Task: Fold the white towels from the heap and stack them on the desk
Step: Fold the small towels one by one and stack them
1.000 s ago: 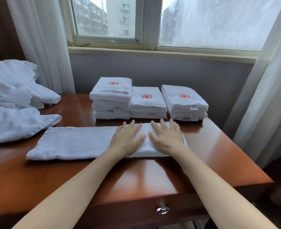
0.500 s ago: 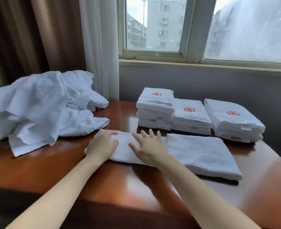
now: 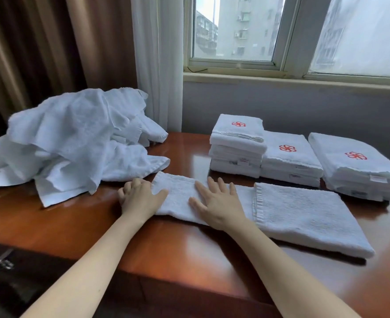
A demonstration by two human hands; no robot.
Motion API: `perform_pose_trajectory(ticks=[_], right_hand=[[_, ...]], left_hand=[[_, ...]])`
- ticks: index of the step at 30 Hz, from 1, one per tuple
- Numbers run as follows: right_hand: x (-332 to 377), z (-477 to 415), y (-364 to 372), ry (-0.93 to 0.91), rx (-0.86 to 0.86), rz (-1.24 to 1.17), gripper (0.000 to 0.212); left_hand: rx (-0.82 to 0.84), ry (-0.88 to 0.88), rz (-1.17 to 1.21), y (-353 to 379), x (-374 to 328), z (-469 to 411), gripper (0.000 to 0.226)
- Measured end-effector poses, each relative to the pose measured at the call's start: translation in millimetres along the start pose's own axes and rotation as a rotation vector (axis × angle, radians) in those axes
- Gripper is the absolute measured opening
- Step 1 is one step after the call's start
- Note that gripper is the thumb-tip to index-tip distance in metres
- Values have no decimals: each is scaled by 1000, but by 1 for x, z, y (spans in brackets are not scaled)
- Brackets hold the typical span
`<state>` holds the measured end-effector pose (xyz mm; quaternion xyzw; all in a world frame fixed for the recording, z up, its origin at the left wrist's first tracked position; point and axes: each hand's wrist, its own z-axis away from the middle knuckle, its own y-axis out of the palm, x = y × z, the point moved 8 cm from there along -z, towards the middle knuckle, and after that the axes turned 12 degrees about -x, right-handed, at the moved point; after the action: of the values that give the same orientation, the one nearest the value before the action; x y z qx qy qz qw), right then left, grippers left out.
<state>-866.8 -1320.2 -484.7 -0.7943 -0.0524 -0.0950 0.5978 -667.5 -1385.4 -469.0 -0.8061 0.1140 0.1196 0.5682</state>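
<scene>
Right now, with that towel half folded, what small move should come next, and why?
Probably lift the left end and fold it rightward. The towel lies as a long strip, its right part already doubled; the left hand curls round the free left end, thumb on top, and the right hand lies flat beside it, likely holding the fold line.

Red flower logos (image 3: pixel 238 124) on folded towels (image 3: pixel 290 160)

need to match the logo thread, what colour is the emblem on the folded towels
Red, a pinwheel-like flower emblem on top of each stack of folded towels, clearest in the head view.
</scene>
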Motion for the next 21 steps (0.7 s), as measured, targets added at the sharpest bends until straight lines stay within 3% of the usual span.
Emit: perform_pose_trajectory(ticks=[2,4,7,10,13,16,21], right_hand=[[0,2,-2,5,-15,-24,63],[0,2,-9,17,-60,-132,59],[-8,4,-28,148,-70,-583,52],[-16,7,-57,341,-34,-1129,43],[-32,11,-96,402,-95,-1378,41],[-58,21,-129,421,-153,-1482,55],[-102,44,-159,456,-166,-1502,43]], left_hand=[[44,8,140,-8,-8,-1,51],[132,-46,500,-19,-21,1,49],[210,-118,912,-40,-50,6,57],[277,-66,1018,-51,-91,11,32],[360,-36,1146,-56,-138,19,25],[472,19,1242,-57,-188,33,28],[552,28,1246,-44,-250,61,49]])
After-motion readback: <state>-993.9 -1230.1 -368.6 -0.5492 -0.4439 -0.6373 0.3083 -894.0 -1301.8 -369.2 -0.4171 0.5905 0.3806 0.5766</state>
